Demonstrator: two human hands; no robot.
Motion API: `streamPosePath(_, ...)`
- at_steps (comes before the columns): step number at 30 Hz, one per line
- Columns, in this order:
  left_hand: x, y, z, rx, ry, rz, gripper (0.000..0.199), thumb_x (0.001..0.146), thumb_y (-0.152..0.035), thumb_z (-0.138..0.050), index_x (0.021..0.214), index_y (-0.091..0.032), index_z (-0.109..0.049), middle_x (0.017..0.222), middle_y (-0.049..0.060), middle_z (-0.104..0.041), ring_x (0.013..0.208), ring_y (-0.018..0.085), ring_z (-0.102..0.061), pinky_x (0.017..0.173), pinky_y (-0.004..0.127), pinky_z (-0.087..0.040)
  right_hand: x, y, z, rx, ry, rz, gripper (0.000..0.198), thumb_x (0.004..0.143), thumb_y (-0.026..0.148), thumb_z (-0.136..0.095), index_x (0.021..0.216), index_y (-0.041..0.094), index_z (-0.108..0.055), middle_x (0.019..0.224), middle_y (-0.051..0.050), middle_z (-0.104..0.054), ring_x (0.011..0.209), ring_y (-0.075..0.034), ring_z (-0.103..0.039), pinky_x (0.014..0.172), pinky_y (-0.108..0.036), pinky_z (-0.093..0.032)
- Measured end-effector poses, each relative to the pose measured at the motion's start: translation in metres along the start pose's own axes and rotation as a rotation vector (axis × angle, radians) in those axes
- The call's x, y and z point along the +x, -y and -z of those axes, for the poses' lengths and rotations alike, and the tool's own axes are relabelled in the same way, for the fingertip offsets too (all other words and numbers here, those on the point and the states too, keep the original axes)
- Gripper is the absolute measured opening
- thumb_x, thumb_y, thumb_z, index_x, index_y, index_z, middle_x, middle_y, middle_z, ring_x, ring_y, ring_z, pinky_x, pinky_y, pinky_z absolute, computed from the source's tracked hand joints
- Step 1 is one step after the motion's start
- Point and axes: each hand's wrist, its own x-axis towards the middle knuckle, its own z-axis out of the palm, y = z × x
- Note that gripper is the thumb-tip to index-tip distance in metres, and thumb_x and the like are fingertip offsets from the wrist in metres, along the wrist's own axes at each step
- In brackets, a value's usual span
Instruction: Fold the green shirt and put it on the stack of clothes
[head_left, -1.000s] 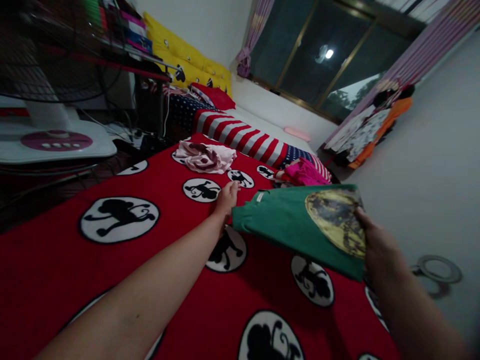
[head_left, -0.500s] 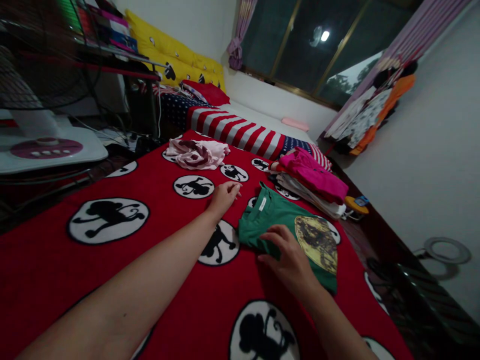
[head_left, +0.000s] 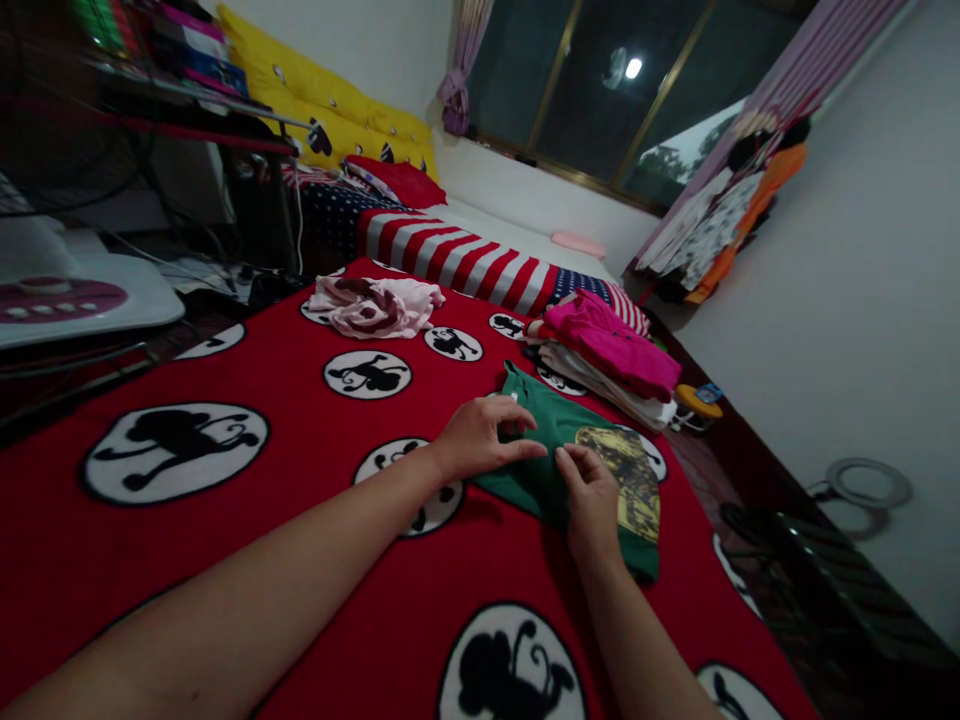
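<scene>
A folded green T-shirt [head_left: 551,410] with a yellow-and-dark print lies on a red blanket [head_left: 300,440] patterned with black monkey figures in white circles. Over the shirt's left part is my left hand [head_left: 487,436], thumb and fingers curved apart with a gap between them. My right hand [head_left: 592,495] is over the shirt's near middle, its thumb and fingertips pressed together. Whether anything small is in that pinch is too fine to make out. The fingertips of both hands point toward each other, close but apart.
Beyond the shirt stands a stack of folded clothes [head_left: 611,350], bright pink on top. A crumpled pale pink garment [head_left: 375,305] lies at the far left of the blanket. A fan base [head_left: 82,290] is on the left; a striped bed [head_left: 465,255] is behind.
My left hand has come right, from the blanket to over the shirt. My right hand has turned, and its spread fingers have closed into a pinch. The view has shifted slightly right.
</scene>
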Motion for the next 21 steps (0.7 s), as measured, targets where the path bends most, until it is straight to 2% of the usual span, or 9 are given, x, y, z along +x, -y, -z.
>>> streamPosePath(4,-0.001,0.0,-0.011,0.084,0.028,0.097,0.061,0.068,-0.05,-0.076,0.119,-0.02,-0.06,0.102,0.006,-0.065,0.079,0.017,-0.059,0.069,0.027,-0.045,-0.011,0.002,0.0,-0.084,0.114,0.155,0.019,0.077,0.035,-0.068,0.084,0.018,-0.064,0.078,0.0,-0.061,0.075,-0.015,-0.056,0.07,-0.026,-0.044)
streamPosePath(6,0.0,0.005,-0.01,0.009,0.055,0.148,0.054,0.067,-0.045,-0.077,0.112,-0.018,-0.063,0.093,0.004,-0.066,0.073,0.016,-0.058,0.065,0.025,-0.044,-0.015,0.004,0.001,-0.144,0.206,0.252,0.012,0.08,0.03,-0.064,0.084,0.019,-0.064,0.082,-0.001,-0.062,0.078,-0.016,-0.058,0.071,-0.026,-0.044)
streamPosePath(9,0.004,0.017,0.003,-0.246,0.182,0.256,0.027,0.069,-0.035,-0.073,0.084,-0.013,-0.067,0.071,0.001,-0.063,0.064,0.013,-0.056,0.059,0.022,-0.042,-0.021,0.01,0.0,-0.201,0.333,0.364,0.004,0.082,0.023,-0.061,0.083,0.02,-0.064,0.086,-0.002,-0.064,0.082,-0.016,-0.059,0.074,-0.026,-0.045)
streamPosePath(12,0.005,0.028,0.028,-0.38,0.341,0.348,0.019,0.065,-0.027,-0.072,0.073,-0.012,-0.065,0.067,0.0,-0.063,0.062,0.011,-0.056,0.06,0.021,-0.043,-0.026,0.019,-0.001,-0.25,0.556,0.379,0.008,0.084,0.022,-0.06,0.08,0.019,-0.066,0.084,-0.003,-0.066,0.081,-0.016,-0.061,0.076,-0.027,-0.046)
streamPosePath(14,0.003,0.036,0.044,-0.404,0.381,0.405,0.019,0.064,-0.025,-0.072,0.075,-0.012,-0.065,0.07,0.001,-0.064,0.064,0.011,-0.058,0.061,0.021,-0.045,-0.022,0.023,0.002,-0.295,0.607,0.331,0.015,0.086,0.027,-0.058,0.079,0.019,-0.068,0.08,-0.003,-0.067,0.077,-0.016,-0.062,0.073,-0.027,-0.047)
streamPosePath(16,0.001,0.043,0.053,-0.435,0.32,0.461,0.02,0.067,-0.027,-0.07,0.08,-0.013,-0.065,0.073,0.002,-0.065,0.063,0.012,-0.059,0.06,0.022,-0.047,-0.011,0.024,0.016,-0.343,0.399,0.289,0.021,0.087,0.035,-0.055,0.082,0.019,-0.068,0.079,-0.004,-0.068,0.074,-0.017,-0.062,0.071,-0.028,-0.047)
streamPosePath(18,0.0,0.051,0.054,-0.407,0.167,0.489,0.021,0.07,-0.029,-0.066,0.083,-0.013,-0.063,0.073,0.002,-0.065,0.061,0.013,-0.06,0.059,0.023,-0.049,0.009,0.017,0.04,-0.459,0.03,0.288,0.03,0.085,0.043,-0.053,0.092,0.018,-0.067,0.09,-0.008,-0.068,0.083,-0.021,-0.063,0.076,-0.032,-0.048)
streamPosePath(20,-0.001,0.059,0.049,-0.3,0.017,0.48,0.018,0.072,-0.028,-0.062,0.083,-0.014,-0.063,0.071,0.002,-0.065,0.059,0.013,-0.06,0.057,0.024,-0.049,0.031,0.005,0.073,-0.708,-0.257,0.269,0.045,0.08,0.05,-0.052,0.105,0.014,-0.065,0.11,-0.016,-0.063,0.1,-0.029,-0.059,0.084,-0.04,-0.045)
streamPosePath(21,-0.001,0.062,0.046,-0.235,-0.03,0.467,0.017,0.072,-0.027,-0.06,0.082,-0.014,-0.063,0.07,0.002,-0.065,0.058,0.014,-0.06,0.056,0.025,-0.049,0.04,-0.003,0.089,-0.873,-0.311,0.202,0.055,0.077,0.054,-0.053,0.109,0.011,-0.064,0.116,-0.021,-0.059,0.107,-0.034,-0.055,0.087,-0.044,-0.043)
